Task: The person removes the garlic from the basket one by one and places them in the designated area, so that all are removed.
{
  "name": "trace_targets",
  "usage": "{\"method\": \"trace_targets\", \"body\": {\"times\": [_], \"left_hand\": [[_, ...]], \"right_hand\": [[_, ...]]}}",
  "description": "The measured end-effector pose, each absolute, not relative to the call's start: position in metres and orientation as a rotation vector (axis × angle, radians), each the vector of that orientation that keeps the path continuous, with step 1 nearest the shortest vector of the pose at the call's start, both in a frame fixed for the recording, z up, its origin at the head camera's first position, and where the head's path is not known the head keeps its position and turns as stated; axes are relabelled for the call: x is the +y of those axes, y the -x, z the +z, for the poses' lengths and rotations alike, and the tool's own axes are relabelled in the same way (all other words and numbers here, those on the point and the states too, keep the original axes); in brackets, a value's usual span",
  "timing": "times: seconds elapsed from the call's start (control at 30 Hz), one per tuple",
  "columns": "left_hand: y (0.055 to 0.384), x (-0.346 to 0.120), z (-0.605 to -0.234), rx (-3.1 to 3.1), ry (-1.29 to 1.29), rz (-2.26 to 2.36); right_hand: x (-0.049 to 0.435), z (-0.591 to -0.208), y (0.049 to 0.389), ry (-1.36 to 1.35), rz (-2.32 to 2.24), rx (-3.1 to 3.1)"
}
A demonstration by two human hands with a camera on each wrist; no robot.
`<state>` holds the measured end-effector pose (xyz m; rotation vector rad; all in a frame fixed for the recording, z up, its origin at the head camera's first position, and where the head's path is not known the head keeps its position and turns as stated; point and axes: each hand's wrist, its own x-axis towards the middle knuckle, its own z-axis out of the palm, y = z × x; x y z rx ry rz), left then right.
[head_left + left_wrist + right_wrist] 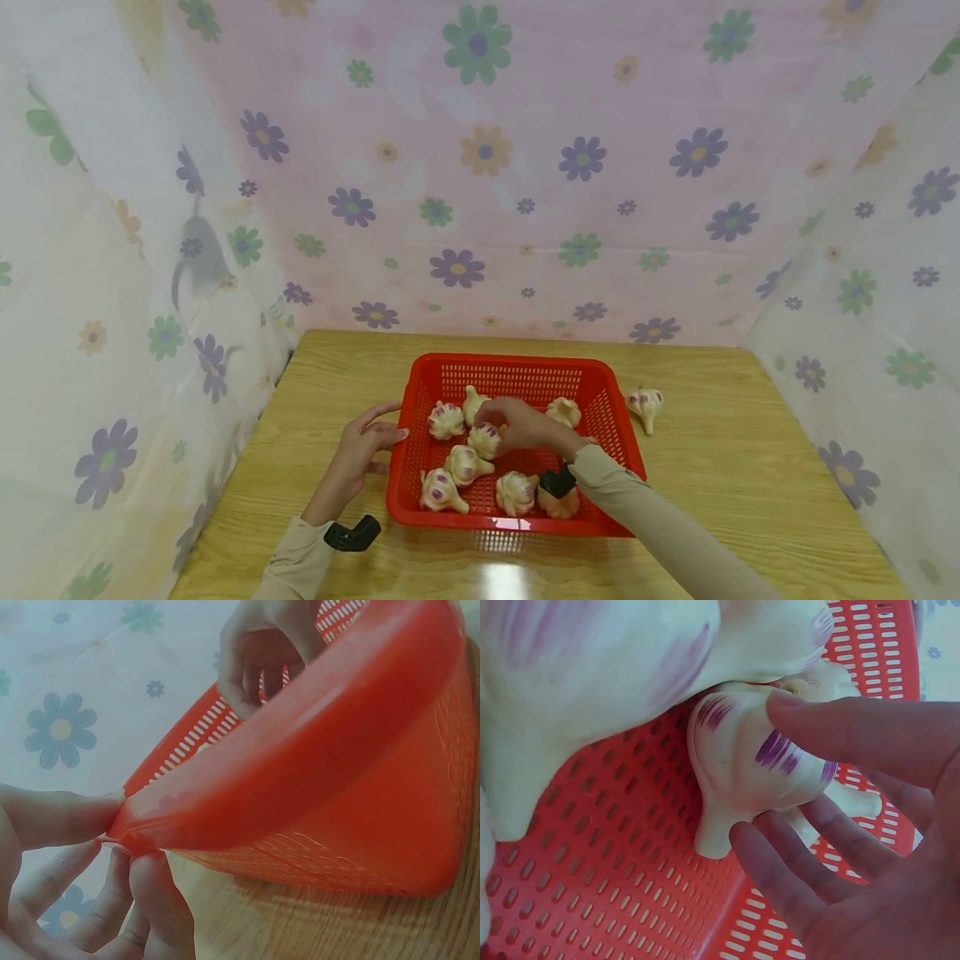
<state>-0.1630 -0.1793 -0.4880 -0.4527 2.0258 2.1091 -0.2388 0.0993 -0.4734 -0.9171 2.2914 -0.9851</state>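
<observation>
A red plastic basket (517, 523) with slotted walls stands on the table, several garlic bulbs with purple streaks lying inside. My left hand (360, 446) pinches its left rim, thumb above and fingertips beneath, as the left wrist view shows. Inside the basket, my right hand (528, 423) holds a garlic bulb (731, 754) among the others. Its thumb (855, 731) lies on the bulb's streaked side, and the fingers curl around the lower side. Nearer the front of the basket are more garlic bulbs (515, 493), one partly covered by the right wrist's black camera mount.
Outside the basket, one garlic bulb (647, 407) lies on the wooden table (720, 467) near the right wall. Flower-patterned cloth (480, 208) hangs behind the table and along both sides.
</observation>
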Motion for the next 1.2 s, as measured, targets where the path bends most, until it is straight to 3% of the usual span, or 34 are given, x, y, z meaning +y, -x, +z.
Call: {"method": "trace_targets", "body": {"times": [1.2], "left_hand": [[0.1629,-0.1796,-0.4906,1.991,0.433,2.134]], "right_hand": [[0.1017,-0.4765,0.2424,0.785,-0.831,2.288]]}}
